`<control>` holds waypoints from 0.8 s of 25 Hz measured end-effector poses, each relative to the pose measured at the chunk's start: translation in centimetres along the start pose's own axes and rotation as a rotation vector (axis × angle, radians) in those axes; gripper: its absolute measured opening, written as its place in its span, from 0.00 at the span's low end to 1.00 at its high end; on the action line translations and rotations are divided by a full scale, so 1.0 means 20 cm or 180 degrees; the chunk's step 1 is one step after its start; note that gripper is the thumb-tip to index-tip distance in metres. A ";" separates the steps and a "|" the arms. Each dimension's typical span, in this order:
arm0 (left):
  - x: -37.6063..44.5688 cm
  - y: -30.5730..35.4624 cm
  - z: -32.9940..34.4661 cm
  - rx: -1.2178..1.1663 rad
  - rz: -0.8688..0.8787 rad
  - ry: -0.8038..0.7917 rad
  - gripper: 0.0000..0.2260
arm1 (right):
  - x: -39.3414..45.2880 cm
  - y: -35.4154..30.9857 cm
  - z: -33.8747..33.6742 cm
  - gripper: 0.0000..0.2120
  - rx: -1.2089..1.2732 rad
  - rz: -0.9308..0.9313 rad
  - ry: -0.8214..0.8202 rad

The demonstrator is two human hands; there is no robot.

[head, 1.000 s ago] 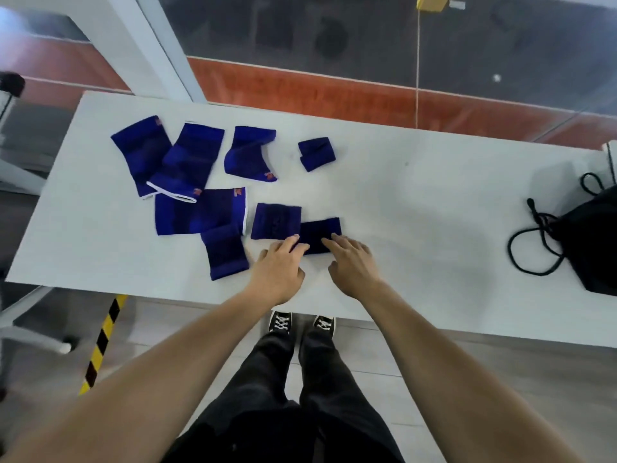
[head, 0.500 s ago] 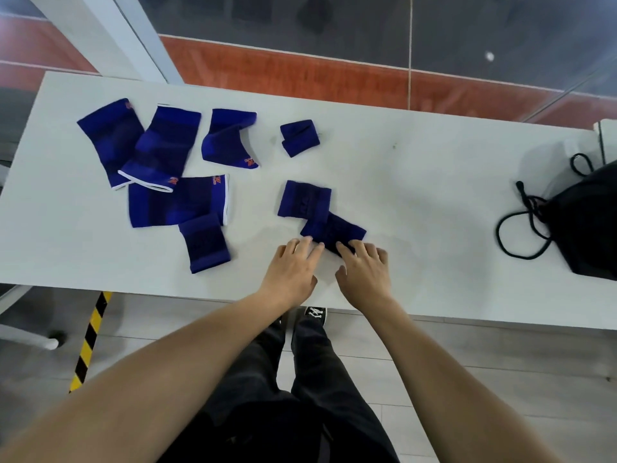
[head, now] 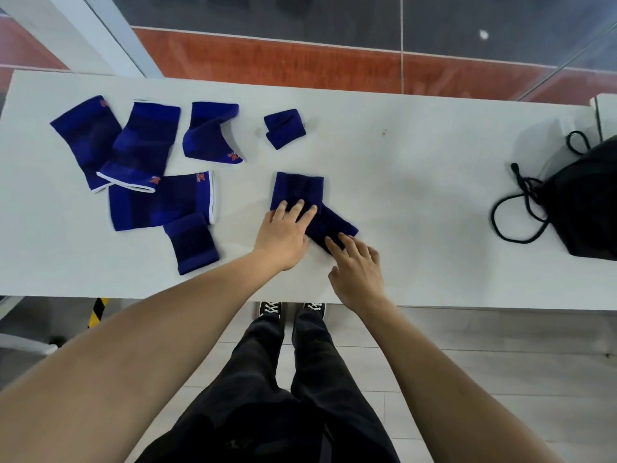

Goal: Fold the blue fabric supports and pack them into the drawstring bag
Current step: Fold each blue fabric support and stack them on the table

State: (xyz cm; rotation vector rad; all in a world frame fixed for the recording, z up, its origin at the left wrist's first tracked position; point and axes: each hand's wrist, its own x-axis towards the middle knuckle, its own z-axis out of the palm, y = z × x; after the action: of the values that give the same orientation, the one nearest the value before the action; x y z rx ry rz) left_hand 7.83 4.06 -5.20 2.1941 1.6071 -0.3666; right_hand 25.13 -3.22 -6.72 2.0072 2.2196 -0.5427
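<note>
Two small blue supports lie at the table's middle, corners overlapping. My left hand rests flat with its fingertips on the upper support. My right hand lies with spread fingers on the near end of the lower, slanted support. Several more blue supports are spread over the left part of the table, among them a white-edged one, a wide one and a small folded one. The black drawstring bag lies at the right edge, its cord looped on the table.
The white table runs across the view, its near edge just past my wrists. Beyond its far edge are red and dark floor and a white post. My legs and shoes show below the table. A white object sits at the far right corner.
Both hands have slid forward onto the two middle supports. The lower support has turned from level to slanted and shifted right. The left fingers now rest on the upper piece.
</note>
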 end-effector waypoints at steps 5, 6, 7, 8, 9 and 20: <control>-0.07 -0.08 0.03 -0.0099 -0.0852 0.0126 0.28 | 0.03 -0.04 -0.01 0.33 -0.0402 0.0173 0.0153; -0.09 -0.11 0.03 -0.0061 -0.1005 0.0148 0.28 | 0.04 -0.05 -0.01 0.32 -0.0451 0.0207 0.0182; -0.10 -0.14 0.04 0.0007 -0.1078 0.0155 0.28 | 0.05 -0.06 -0.01 0.32 -0.0476 0.0226 0.0212; -0.12 -0.17 0.05 0.0072 -0.1073 0.0149 0.28 | 0.06 -0.07 0.00 0.32 -0.0475 0.0249 0.0238; -0.13 -0.18 0.05 0.0091 -0.1034 0.0140 0.29 | 0.07 -0.09 -0.01 0.33 -0.0449 0.0269 0.0264; -0.29 -0.17 0.15 -0.0295 -0.0485 -0.0032 0.32 | 0.08 -0.14 0.02 0.31 -0.0043 0.0040 0.0029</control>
State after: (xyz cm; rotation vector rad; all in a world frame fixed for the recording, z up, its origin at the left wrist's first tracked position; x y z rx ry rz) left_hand 2.91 -1.45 -5.86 2.0051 1.7550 -0.3387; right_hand 22.10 -2.01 -7.05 2.0195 2.2083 -0.5169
